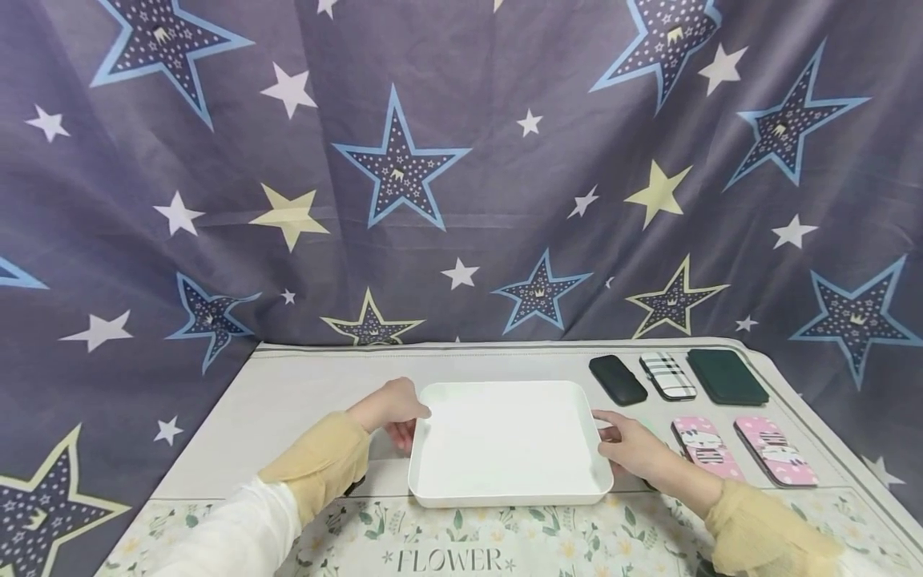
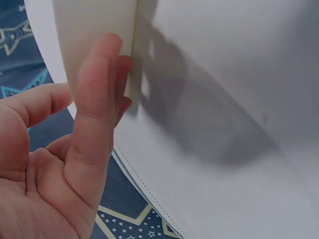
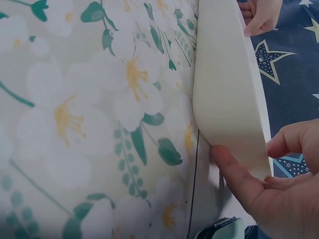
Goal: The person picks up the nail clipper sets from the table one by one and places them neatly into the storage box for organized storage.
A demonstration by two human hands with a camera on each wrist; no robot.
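Observation:
A shallow white tray [image 1: 512, 441] with rounded corners is between my two hands, close over the table. My left hand [image 1: 399, 409] holds its left edge, thumb at the rim. In the left wrist view the fingers lie against the outside of the tray wall [image 2: 94, 25], and a shadow falls on the pale surface beside it. The right hand [image 1: 634, 449] grips the opposite edge; the right wrist view has thumb and fingers pinching the tray's end [image 3: 229, 74]. Nothing lies inside the tray.
Right of the tray lie a black case [image 1: 618, 379], a plaid case [image 1: 668, 375], a dark green case [image 1: 728, 377] and two pink patterned cases [image 1: 776, 451]. A floral mat [image 1: 447, 537] lettered FLOWER covers the front. A starry curtain [image 1: 447, 184] hangs behind the table.

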